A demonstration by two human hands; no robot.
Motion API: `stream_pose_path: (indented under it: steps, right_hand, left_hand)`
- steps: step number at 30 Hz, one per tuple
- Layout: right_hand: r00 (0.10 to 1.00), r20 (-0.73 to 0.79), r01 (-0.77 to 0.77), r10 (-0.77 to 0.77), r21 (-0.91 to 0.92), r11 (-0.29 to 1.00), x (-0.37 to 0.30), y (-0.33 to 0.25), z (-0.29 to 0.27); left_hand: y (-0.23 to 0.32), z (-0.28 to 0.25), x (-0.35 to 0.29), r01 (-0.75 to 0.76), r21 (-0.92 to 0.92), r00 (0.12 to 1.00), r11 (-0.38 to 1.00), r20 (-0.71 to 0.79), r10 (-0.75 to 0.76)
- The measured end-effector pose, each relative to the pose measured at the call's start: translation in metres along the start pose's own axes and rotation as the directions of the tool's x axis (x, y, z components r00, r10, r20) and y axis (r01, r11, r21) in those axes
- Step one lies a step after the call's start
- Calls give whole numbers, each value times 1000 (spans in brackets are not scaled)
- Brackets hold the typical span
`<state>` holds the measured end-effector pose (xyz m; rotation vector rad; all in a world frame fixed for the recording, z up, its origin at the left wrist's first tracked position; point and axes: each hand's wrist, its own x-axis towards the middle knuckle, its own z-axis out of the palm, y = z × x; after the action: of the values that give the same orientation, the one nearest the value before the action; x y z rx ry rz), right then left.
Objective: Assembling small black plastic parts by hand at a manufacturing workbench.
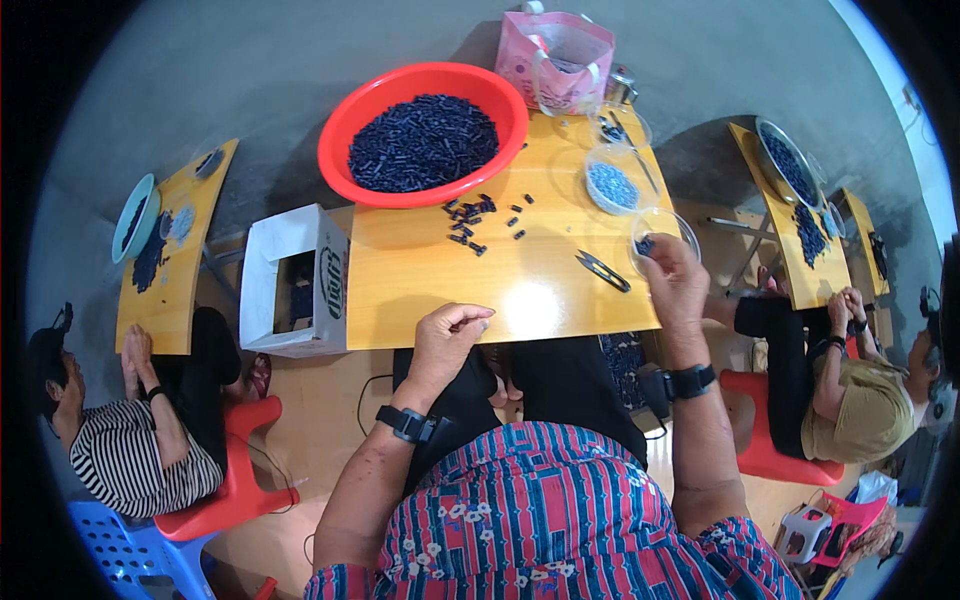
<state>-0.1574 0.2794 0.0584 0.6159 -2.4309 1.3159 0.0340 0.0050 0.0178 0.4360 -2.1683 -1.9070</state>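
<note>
Small dark pieces (645, 244) sit at the near-left side of a clear round tub (680, 222), toward the right edge of the yellow table (420, 290), right at the fingertips of the right hand (676, 285). Its fingers bend down into the tub; whether they pinch a piece or only touch one, I cannot tell. The left hand (446, 342) is at the table's front edge, thumb and fingers drawn together, and the tips are too small to show whether anything is between them. That edge looks like the weak spot — a bit slipping from the left fingers could drop to the floor. The right wrist, if it pressed on the rim, could tip the light-looking tub. Just left of it lie dark snips (604, 271), points toward the middle of the table, where a careless sweep could meet them. Farther off, loose dark pieces (470, 215) lie before the heaped red basin (345, 180) — easily knocked astray — and a tub of blue bits (612, 186) stands near enough for spills to mix.
</note>
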Motion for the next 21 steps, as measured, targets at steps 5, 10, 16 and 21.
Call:
stream_pose_path:
  steps: [5, 10, 16, 21]
  right_hand:
    - [997, 61, -33, 53, -295, 955, 7, 9, -8]
    - [982, 172, 90, -81, -46, 995, 1, -32, 36]
    - [910, 404, 76, -93, 58, 995, -17, -54, 108]
    - [917, 396, -63, 47, 28, 998, -15, -46, 133]
  left_hand:
    - [-2, -7, 9, -67, 157, 996, 985, -49, 76]
    - [-8, -18, 27, -200, 457, 967, 867, -52, 251]
    - [1, -28, 62, -266, 688, 908, 676, -56, 414]
    - [-9, -36, 101, -273, 759, 914, 592, 13, 406]
